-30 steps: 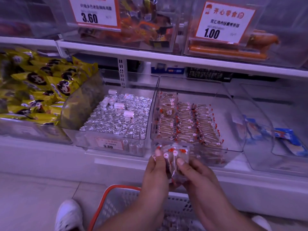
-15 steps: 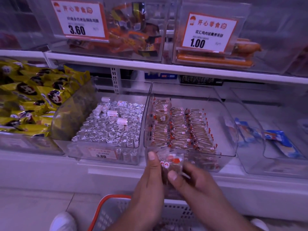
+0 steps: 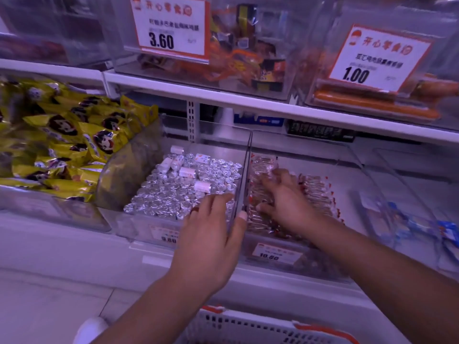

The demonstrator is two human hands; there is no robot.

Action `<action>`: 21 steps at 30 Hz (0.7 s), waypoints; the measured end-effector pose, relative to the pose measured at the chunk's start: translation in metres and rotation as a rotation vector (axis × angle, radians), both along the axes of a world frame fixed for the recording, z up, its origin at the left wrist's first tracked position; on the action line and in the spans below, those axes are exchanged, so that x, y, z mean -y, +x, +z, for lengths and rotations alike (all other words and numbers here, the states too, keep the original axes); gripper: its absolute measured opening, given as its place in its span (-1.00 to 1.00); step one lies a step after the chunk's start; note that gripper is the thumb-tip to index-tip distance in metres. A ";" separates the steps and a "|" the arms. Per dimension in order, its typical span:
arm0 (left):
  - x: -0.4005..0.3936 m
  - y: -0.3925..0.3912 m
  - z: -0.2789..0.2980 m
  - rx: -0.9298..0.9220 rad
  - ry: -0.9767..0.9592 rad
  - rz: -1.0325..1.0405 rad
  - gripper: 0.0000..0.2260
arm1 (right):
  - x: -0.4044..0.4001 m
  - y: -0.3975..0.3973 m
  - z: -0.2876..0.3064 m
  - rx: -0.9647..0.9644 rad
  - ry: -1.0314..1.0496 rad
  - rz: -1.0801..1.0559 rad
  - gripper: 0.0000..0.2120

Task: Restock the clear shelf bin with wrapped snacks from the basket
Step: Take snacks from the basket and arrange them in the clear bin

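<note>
A: What has changed since the frames just before?
B: Then both hands held a small bundle of wrapped snacks at the front edge of the shelf, above the basket; now the right hand is inside the clear shelf bin, fingers spread flat over the wrapped snacks; whether it pinches one I cannot tell, for it is blurred.
A: And the left hand?
B: Fingers straight, thumb against the bin's front left corner; it holds nothing.
A: The meaning for the task?
B: Judged: that bundle is now in the bin; the next load waits in the basket at the bottom edge.
A: Counts?
B: Two hands; one basket; one bin being filled, holding about four rows of snacks, too many to count singly; one neighbouring bin of foil pieces; two price cards above.
</note>
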State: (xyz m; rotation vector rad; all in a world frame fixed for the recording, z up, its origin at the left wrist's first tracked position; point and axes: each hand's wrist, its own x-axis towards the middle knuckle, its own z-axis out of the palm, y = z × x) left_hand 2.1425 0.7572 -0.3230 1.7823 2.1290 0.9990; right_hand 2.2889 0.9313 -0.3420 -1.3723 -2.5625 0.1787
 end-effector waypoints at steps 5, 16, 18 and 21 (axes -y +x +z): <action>0.000 0.000 -0.004 -0.049 -0.013 0.045 -0.55 | -0.001 0.003 -0.009 -0.032 -0.254 -0.054 -0.20; -0.002 0.003 -0.009 -0.077 -0.012 0.013 -0.53 | -0.012 0.002 -0.001 0.257 -0.071 0.075 -0.12; -0.004 0.003 -0.011 -0.084 -0.015 0.005 -0.52 | -0.013 0.005 0.001 0.250 -0.097 0.153 -0.14; -0.005 0.004 -0.012 -0.076 -0.013 0.007 -0.53 | -0.010 0.002 -0.005 0.228 -0.104 0.206 -0.22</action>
